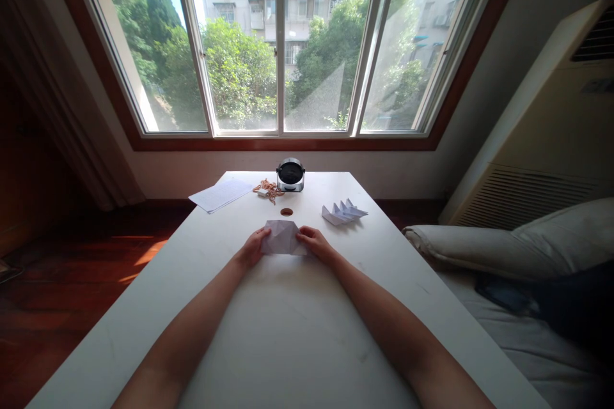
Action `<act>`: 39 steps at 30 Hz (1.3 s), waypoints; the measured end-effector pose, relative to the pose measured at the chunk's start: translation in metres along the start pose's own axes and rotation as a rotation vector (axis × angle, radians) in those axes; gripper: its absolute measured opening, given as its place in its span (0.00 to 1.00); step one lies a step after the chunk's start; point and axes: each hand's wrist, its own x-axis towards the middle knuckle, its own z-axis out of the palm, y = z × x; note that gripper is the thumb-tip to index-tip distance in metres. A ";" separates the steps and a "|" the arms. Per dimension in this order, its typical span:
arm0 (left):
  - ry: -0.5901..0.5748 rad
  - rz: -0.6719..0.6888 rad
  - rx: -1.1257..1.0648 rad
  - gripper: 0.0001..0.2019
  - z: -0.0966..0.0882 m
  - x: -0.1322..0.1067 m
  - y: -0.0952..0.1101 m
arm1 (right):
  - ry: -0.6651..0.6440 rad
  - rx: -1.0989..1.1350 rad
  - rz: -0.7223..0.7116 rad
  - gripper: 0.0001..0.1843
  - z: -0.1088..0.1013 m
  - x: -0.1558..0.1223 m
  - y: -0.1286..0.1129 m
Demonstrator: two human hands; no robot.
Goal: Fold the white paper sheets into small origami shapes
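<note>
A creased sheet of white paper, partly folded, is held between my two hands just above or on the white table; I cannot tell whether it touches the top. My left hand pinches its left edge, the thumb toward me. At the right edge, my right hand grips the paper between thumb and fingers. Several folded paper shapes with pointed tips stand in a row to the right, beyond my right hand.
Written sheets lie at the table's far left. Beside them are a coiled orange cord and a round black device on a stand. A round hole pierces the tabletop. A grey sofa flanks the right side.
</note>
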 end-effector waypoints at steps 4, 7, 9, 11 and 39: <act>0.058 0.081 0.061 0.27 0.007 0.003 -0.003 | 0.028 0.022 -0.002 0.24 0.001 -0.001 -0.001; 0.138 0.140 0.109 0.34 0.010 0.004 -0.005 | 0.032 0.027 -0.015 0.23 0.002 0.000 0.000; 0.163 0.171 0.128 0.33 0.012 0.004 -0.007 | 0.041 0.019 -0.017 0.24 0.002 0.001 0.001; 0.160 0.185 0.159 0.28 0.014 0.002 -0.007 | 0.053 0.005 -0.024 0.24 0.002 0.002 0.003; 0.038 0.159 0.284 0.28 0.013 0.001 -0.007 | 0.096 -0.116 -0.043 0.24 -0.002 0.009 0.013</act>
